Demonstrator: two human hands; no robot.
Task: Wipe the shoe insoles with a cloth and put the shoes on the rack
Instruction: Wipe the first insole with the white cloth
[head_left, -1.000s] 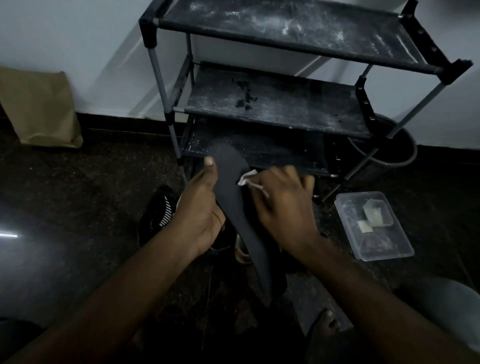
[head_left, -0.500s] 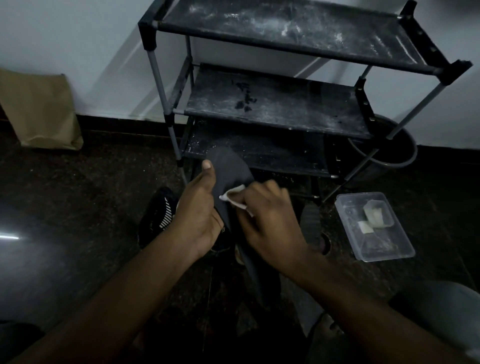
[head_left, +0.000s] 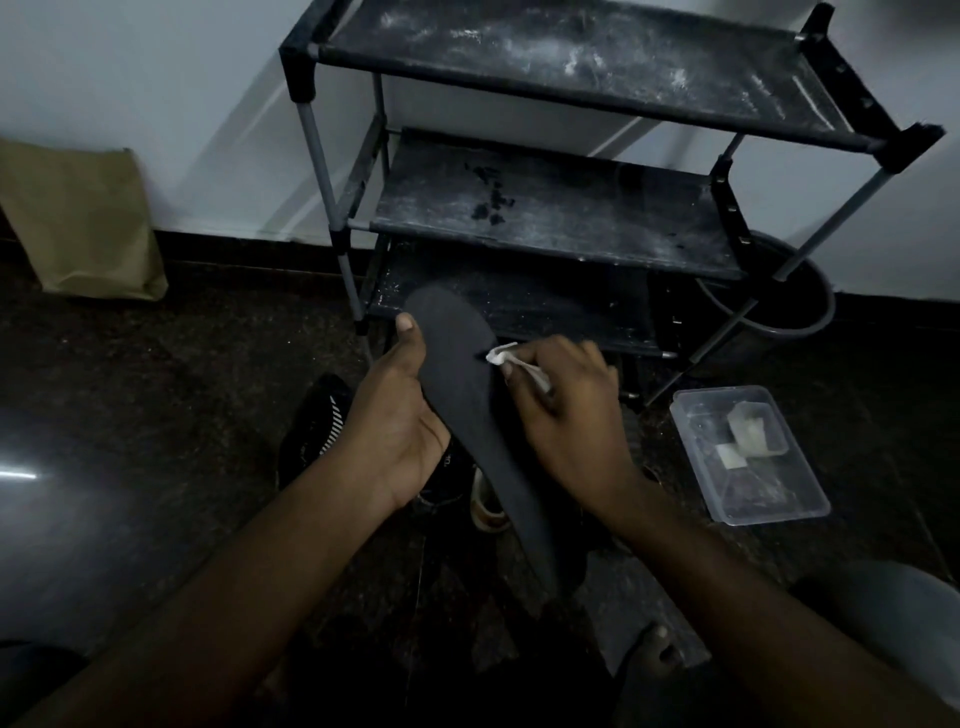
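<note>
While the left hand (head_left: 395, 436) grips the dark insole (head_left: 467, 400), thumb extended along its left edge, the right hand (head_left: 566, 421) pinches a white cloth (head_left: 501, 356) against its right edge, near the shoe rack (head_left: 545, 223). A black shoe (head_left: 317, 426), probably a sneaker, lies below.

The person is wearing grey cloth (head_left: 893, 613) at the lower right (darker cloth (head_left: 31, 673) is showing lower left); left hand (head_left: 395, 431), right hand (head_left: 569, 415) and one foot (head_left: 655, 643) are going bare.
</note>
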